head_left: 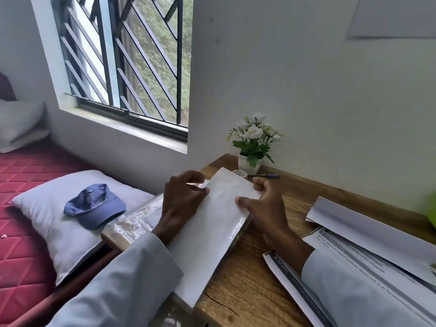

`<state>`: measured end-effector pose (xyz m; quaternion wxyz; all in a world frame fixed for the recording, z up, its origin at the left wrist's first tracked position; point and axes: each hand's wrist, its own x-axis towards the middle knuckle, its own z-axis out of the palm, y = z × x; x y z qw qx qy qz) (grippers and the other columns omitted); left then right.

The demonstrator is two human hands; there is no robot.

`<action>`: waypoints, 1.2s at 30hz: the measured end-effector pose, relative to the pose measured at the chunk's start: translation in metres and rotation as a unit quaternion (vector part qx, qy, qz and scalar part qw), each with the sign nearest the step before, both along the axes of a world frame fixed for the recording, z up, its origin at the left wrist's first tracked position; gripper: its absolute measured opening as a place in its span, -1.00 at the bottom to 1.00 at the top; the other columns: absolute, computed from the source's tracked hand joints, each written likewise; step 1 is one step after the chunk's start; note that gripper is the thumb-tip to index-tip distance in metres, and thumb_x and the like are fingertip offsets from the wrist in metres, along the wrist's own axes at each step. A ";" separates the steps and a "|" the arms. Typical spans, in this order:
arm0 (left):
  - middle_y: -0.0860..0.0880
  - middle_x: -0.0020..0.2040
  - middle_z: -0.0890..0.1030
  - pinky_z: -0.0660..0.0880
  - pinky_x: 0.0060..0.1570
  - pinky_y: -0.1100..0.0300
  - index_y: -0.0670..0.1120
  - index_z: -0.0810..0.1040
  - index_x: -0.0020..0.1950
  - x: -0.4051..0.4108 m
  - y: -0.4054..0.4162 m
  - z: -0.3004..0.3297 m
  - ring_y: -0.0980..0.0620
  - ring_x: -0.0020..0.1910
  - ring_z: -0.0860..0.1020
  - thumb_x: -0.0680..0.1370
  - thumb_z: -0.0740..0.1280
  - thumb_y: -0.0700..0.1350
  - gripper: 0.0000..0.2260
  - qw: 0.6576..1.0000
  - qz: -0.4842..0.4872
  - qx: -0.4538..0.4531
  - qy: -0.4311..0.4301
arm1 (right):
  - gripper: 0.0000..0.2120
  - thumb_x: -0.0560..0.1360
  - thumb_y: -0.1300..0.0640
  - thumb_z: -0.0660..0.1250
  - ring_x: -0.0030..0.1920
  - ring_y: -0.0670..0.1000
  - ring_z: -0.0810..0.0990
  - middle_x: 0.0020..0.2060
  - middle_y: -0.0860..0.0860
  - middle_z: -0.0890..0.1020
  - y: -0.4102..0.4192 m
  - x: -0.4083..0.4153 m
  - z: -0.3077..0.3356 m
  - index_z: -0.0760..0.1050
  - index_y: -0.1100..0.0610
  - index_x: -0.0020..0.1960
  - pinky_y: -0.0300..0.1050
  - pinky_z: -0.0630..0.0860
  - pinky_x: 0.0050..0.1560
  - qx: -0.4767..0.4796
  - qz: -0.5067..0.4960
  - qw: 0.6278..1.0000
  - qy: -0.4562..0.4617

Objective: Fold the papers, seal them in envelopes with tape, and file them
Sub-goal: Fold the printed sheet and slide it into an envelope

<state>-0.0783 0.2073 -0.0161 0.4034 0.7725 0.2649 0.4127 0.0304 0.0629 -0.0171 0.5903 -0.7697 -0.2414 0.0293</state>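
A long white envelope (212,234) lies lengthwise on the left part of the wooden desk (250,279), on top of a plastic-wrapped stack (132,223). My left hand (181,201) rests on its left edge near the far end, fingers curled, thumb on the paper. My right hand (264,208) grips the right edge, thumb on top and fingers around the side. A roll of clear tape (240,173) sits just beyond the envelope's far end. Printed papers (354,253) lie to the right, partly under my right sleeve, with a folded white sheet (368,230) on top.
A small white pot of white flowers (253,142) stands at the desk's far corner by the wall, with a blue pen (266,176) beside it. Left of the desk is a bed with a red mattress, a white pillow (59,223) and a blue cap (95,206).
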 end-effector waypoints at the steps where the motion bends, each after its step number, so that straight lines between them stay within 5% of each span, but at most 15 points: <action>1: 0.00 -0.14 0.71 0.60 -0.08 0.17 -0.06 0.68 -0.06 -0.001 0.001 0.002 0.09 -0.21 0.67 0.35 0.53 -0.22 -0.80 0.999 -0.020 -0.039 -0.018 | -0.35 0.34 0.17 0.55 0.26 -0.02 0.45 0.26 -0.05 0.48 0.000 0.001 0.001 0.39 0.00 0.36 -0.06 0.48 0.21 0.011 -0.002 1.000 0.004; 6: -0.08 -0.21 0.69 0.56 -0.21 0.26 -0.15 0.68 -0.05 -0.005 0.004 0.013 0.06 -0.28 0.60 0.41 0.50 -0.28 -0.86 0.986 -0.083 -0.139 -0.043 | -0.35 0.34 0.20 0.55 0.21 0.01 0.51 0.26 -0.03 0.49 -0.004 0.004 0.012 0.38 0.02 0.35 0.02 0.57 0.17 0.062 -0.003 0.997 0.045; 9: -0.11 -0.18 0.68 0.54 -0.18 0.21 -0.12 0.69 -0.09 -0.005 0.005 0.020 0.03 -0.26 0.58 0.46 0.46 -0.27 -0.92 0.988 -0.101 -0.116 -0.013 | -0.55 0.35 0.26 0.53 -0.01 -0.05 0.59 0.10 0.01 0.60 -0.012 0.007 0.022 0.52 0.09 0.20 -0.17 0.61 -0.11 0.079 0.035 0.995 0.059; 12: -0.02 -0.26 0.63 0.50 -0.34 0.35 -0.07 0.66 -0.16 -0.005 0.006 0.028 0.14 -0.34 0.55 0.50 0.40 -0.28 -0.87 0.986 -0.128 -0.098 0.031 | -0.58 0.35 0.32 0.52 -0.07 -0.13 0.58 0.02 -0.04 0.61 -0.017 0.010 0.027 0.56 0.14 0.17 -0.36 0.54 -0.29 0.084 0.058 0.993 0.055; 22: 0.05 -0.26 0.59 0.47 -0.23 0.25 0.03 0.63 -0.22 -0.003 0.015 0.026 0.07 -0.27 0.51 0.52 0.36 -0.25 -0.80 0.988 -0.119 -0.035 0.086 | -0.53 0.30 0.33 0.55 0.01 -0.05 0.57 0.02 -0.08 0.60 -0.016 0.017 0.022 0.57 0.10 0.18 -0.24 0.56 -0.14 0.039 0.024 0.998 -0.043; 26: 0.06 -0.26 0.59 0.45 -0.21 0.23 -0.01 0.65 -0.15 -0.002 0.019 0.020 0.08 -0.27 0.50 0.51 0.37 -0.26 -0.84 0.989 -0.118 -0.029 0.086 | -0.64 0.30 0.36 0.55 -0.09 -0.02 0.62 -0.10 0.01 0.65 -0.018 0.019 0.025 0.60 0.13 0.04 -0.24 0.59 -0.17 0.032 0.053 0.998 -0.010; 30: 0.07 -0.24 0.61 0.43 -0.28 0.33 -0.03 0.66 -0.10 -0.002 0.020 0.017 0.14 -0.30 0.51 0.49 0.39 -0.27 -0.86 0.988 -0.128 -0.014 0.089 | -0.51 0.25 0.46 0.53 -0.01 -0.02 0.60 0.00 0.05 0.65 -0.019 0.019 0.030 0.57 0.19 0.14 -0.29 0.56 -0.19 0.049 0.081 0.994 0.050; 36: 0.01 -0.21 0.64 0.43 -0.32 0.46 -0.10 0.68 -0.07 -0.004 0.018 0.030 0.26 -0.36 0.51 0.46 0.44 -0.30 -0.87 0.985 -0.171 -0.007 0.036 | -0.54 0.27 0.43 0.52 -0.01 0.15 0.65 0.03 0.15 0.65 -0.024 0.014 0.047 0.54 0.21 0.13 -0.03 0.66 -0.07 0.100 0.145 0.964 0.200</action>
